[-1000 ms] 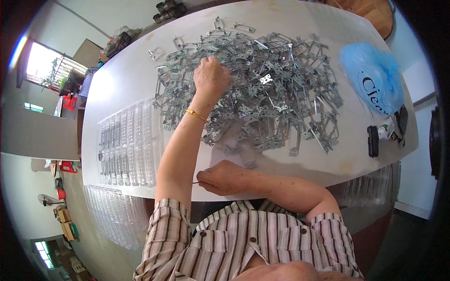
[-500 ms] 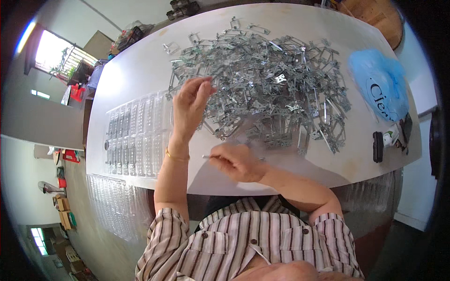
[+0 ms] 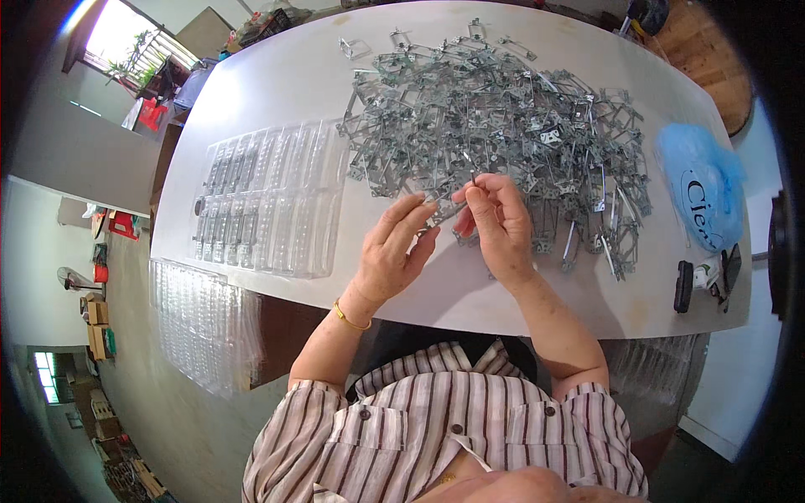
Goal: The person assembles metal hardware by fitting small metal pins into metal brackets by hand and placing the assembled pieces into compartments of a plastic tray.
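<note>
Above the near part of the white table (image 3: 402, 303), my two hands are close together. My left hand (image 3: 388, 251) is closed on a thin grey metal bracket (image 3: 439, 213), which reaches across toward my other hand. My right hand (image 3: 501, 228) pinches a slim metal rod-like tool (image 3: 471, 166), its narrow end pointing up. My right fingertips are beside the bracket; whether they also touch it, I cannot tell. Just beyond both hands lies a wide, tangled heap of grey metal brackets (image 3: 495, 109). On the left, a clear plastic tray (image 3: 323, 210) holds metal pieces in several left-hand slots.
A blue plastic bag (image 3: 700, 180) lies at the table's right, with a black oblong case (image 3: 683, 287) and a small white object (image 3: 706, 275) nearer me. Stacked clear trays (image 3: 201, 327) sit below the table's left edge. A round wooden surface (image 3: 700, 63) stands beyond the far right corner.
My left hand has come back from the heap and now holds a bracket. My right hand has moved up and right, bringing the rod-like tool to it. The view has shifted slightly.
</note>
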A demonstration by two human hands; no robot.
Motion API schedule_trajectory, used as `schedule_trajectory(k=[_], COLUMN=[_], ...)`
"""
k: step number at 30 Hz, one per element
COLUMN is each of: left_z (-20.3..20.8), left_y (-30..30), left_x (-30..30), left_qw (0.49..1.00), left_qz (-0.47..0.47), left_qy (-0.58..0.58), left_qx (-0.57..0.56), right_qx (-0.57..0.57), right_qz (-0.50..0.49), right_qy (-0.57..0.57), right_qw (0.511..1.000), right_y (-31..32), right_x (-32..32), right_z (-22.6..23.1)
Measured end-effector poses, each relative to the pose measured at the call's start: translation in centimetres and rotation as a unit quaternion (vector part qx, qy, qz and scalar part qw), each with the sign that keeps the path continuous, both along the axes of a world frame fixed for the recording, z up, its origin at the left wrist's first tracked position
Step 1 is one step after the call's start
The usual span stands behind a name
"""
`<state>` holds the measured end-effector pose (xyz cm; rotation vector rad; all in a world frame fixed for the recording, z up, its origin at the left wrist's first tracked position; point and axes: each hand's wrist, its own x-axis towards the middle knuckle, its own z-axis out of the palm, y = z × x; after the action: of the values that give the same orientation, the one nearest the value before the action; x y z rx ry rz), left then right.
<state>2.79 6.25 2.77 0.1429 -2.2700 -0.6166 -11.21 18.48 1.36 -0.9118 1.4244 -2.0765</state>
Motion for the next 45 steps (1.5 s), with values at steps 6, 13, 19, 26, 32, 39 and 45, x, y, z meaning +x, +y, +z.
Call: schedule_trajectory(k=[6,13,19,26,32,39,45], left_z=[-1.3,1.0,0.3,-1.1,-2.0,-1.3,-0.9], left_y=[1.4,-2.0,-3.0,-4.3,-4.6,-4.6,-4.4], left_x=[0.0,-1.5,-4.3,-5.8,-5.5,-5.3,-5.0], left_qw=[0.954,0.671,0.662,0.655,0.645,0.646,0.644], left_qz=[-0.081,-0.250,-0.285,-0.297,-0.299,-0.291,-0.284], left_qy=[0.056,-0.124,-0.127,-0.092,-0.095,-0.119,-0.122], left_qx=[0.283,0.687,0.682,0.688,0.697,0.696,0.700], right_qx=[-0.001,0.011,0.033,0.064,0.122,0.144,0.147], right_qz=[0.030,-0.034,-0.082,-0.153,-0.112,-0.111,-0.105], right_qy=[-0.009,0.150,0.209,0.258,0.180,0.218,0.214], right_qw=[1.000,0.988,0.974,0.952,0.970,0.959,0.960], right_y=[-0.2,0.1,0.2,0.4,0.4,0.5,0.6], right_x=[0.2,-0.5,-1.7,-3.1,-1.9,-2.1,-1.8], right_z=[-0.4,-0.6,0.5,0.1,1.3,1.8,1.9])
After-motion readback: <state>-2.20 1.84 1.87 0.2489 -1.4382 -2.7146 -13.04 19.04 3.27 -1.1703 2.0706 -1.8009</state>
